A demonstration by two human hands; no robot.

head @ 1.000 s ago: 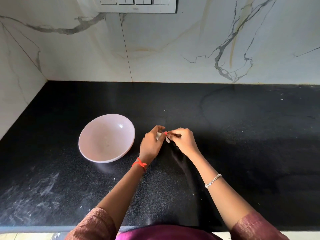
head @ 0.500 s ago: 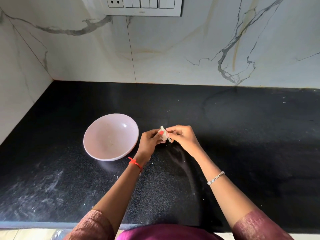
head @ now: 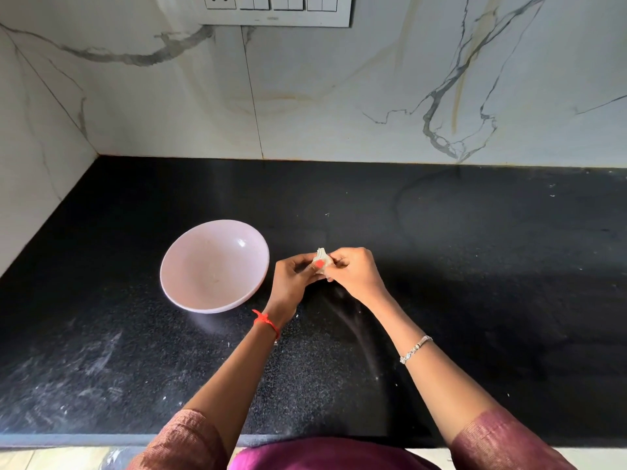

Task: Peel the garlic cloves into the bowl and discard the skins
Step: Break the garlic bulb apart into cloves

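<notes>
A small pale garlic piece (head: 320, 257) with papery skin sits between both hands, just above the black counter (head: 475, 266). My left hand (head: 291, 279) pinches it from the left, thumb on its front. My right hand (head: 356, 269) pinches it from the right with curled fingers. Most of the garlic is hidden by the fingers. A pale pink bowl (head: 190, 290) stands on the counter just left of my left hand; I see no cloves inside it.
The counter meets marble walls at the back and left. A switch panel (head: 276, 10) is on the back wall. Small white flecks lie on the counter near my left wrist. The counter's front edge runs below my elbows.
Both hands have lifted slightly and turned the garlic so its papery top now sticks up between the fingertips. The bowl has stayed in place.
</notes>
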